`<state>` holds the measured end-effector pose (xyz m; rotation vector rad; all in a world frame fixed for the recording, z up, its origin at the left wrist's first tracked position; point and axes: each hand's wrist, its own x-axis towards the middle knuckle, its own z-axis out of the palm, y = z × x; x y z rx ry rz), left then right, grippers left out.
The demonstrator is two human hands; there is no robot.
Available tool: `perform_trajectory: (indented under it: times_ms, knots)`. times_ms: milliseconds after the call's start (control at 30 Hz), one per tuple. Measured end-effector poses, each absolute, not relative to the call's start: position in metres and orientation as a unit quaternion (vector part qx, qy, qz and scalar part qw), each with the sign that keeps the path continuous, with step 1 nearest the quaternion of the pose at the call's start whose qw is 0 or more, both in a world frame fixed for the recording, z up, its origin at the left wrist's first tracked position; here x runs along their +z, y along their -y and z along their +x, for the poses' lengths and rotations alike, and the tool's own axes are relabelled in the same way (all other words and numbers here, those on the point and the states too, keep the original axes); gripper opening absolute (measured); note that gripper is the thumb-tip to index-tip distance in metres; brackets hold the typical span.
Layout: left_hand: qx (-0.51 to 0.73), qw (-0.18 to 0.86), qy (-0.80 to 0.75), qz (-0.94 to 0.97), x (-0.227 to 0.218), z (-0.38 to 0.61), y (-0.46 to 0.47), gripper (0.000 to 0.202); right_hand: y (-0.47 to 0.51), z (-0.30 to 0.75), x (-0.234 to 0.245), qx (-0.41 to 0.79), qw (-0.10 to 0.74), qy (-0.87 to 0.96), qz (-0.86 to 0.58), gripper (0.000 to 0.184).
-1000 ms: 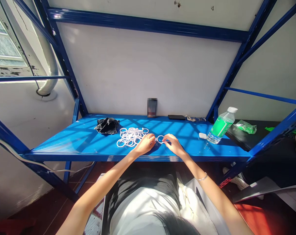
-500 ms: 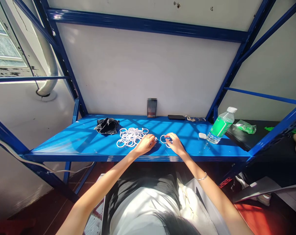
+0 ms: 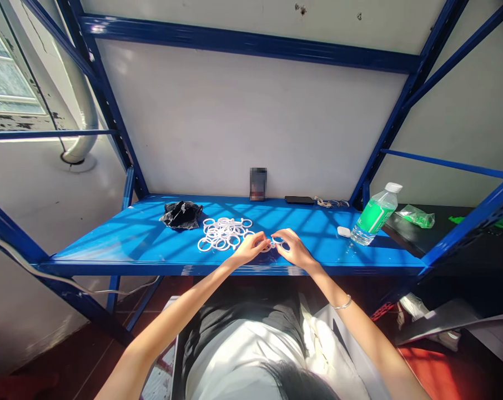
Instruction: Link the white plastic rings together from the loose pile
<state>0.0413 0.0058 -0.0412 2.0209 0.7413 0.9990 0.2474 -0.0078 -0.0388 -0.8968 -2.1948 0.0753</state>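
Note:
Several white rings (image 3: pixel 224 234) lie in a loose pile on the blue tabletop, left of my hands. My left hand (image 3: pixel 251 248) is closed in a pinch beside the pile. Something small and whitish shows at its fingertips, too small to name. Close by on the right, my right hand (image 3: pixel 294 249) grips a white ring (image 3: pixel 278 240) between thumb and fingers. The two hands' fingertips nearly meet around this ring, just above the table (image 3: pixel 330 256) near its front edge. Part of the ring is hidden by the fingers.
A crumpled black plastic bag (image 3: pixel 181 215) sits left of the pile. At the back are a blurred upright dark object (image 3: pixel 258 184), a black phone-like slab (image 3: pixel 299 200) and a coiled cable (image 3: pixel 331 203). A water bottle (image 3: pixel 374 216) and small white case (image 3: pixel 343 231) stand right.
My hands have come closer together. The right hand has moved left with the white ring now raised in its fingers; the left hand has turned its fingertips toward it.

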Motion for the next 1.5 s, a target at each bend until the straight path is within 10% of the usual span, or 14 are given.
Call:
perform_trajectory:
  times_ms: [767,1500]
  knots:
    - [0.398,0.485,-0.273,0.73,-0.048,0.042,-0.015,0.044,0.013,0.245,-0.038,-0.009,0.353,0.874,-0.333,0.016]
    - [0.39,0.364,-0.285,0.796,-0.034,0.04,0.0,0.049,0.011,0.248,-0.041,-0.037,0.397,0.837,-0.375,0.016]
